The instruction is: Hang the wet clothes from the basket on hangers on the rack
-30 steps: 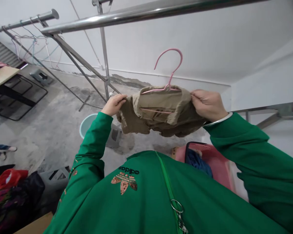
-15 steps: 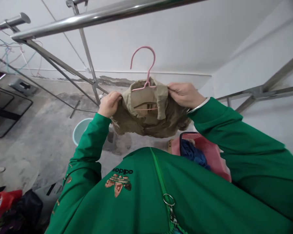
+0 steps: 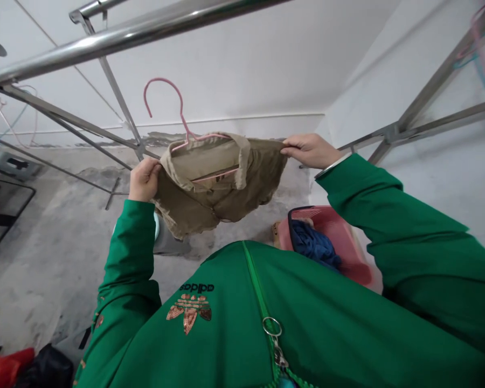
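Khaki garment [image 3: 226, 202] held stretched in midair, below the metal rail [image 3: 145, 29]; pink hanger [image 3: 182, 110] set inside it (hook upward). Left hand [image 3: 144, 179] grips one side; right hand [image 3: 313, 151] pinches the other. Lower, toward the right: pink basket [image 3: 353, 256] containing blue cloth [image 3: 313, 242].

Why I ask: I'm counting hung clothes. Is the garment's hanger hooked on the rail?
No, the pink hook stands free, apart from the rail.

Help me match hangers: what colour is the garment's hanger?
The hanger is pink, seen best in the head view.
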`<action>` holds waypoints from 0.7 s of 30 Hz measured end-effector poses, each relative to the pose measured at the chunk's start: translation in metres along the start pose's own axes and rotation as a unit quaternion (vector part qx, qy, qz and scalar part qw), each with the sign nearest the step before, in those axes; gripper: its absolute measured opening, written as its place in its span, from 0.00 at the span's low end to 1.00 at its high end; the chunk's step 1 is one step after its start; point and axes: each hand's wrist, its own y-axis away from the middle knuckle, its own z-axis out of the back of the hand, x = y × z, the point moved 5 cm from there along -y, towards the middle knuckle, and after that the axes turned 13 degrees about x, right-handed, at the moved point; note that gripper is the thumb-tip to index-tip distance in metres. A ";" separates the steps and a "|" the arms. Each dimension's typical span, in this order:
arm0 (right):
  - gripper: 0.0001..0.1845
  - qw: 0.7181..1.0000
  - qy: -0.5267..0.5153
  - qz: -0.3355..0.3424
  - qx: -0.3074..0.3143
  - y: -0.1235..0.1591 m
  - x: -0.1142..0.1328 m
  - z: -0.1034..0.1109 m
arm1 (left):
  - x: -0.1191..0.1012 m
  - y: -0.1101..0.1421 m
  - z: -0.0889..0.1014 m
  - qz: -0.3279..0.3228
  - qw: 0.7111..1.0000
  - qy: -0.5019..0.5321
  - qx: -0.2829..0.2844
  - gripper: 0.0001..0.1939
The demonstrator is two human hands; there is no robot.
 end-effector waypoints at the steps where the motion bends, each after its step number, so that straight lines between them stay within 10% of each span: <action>1: 0.15 1.000 -0.001 -0.003 -0.004 0.001 -0.001 0.002 | -0.001 0.000 0.002 -0.009 1.000 0.001 -0.001 0.11; 10: 0.13 0.992 -0.014 0.001 -0.126 -0.001 -0.005 0.037 | 0.010 -0.001 0.019 -0.010 0.999 0.021 -0.028 0.14; 16: 0.28 0.982 -0.179 0.001 0.056 -0.007 -0.029 -0.039 | 0.024 -0.003 0.045 -0.004 0.986 0.034 -0.164 0.21; 21: 0.11 0.978 -0.129 -0.151 0.062 0.013 -0.063 -0.053 | 0.041 0.004 0.064 0.017 0.983 0.021 -0.180 0.13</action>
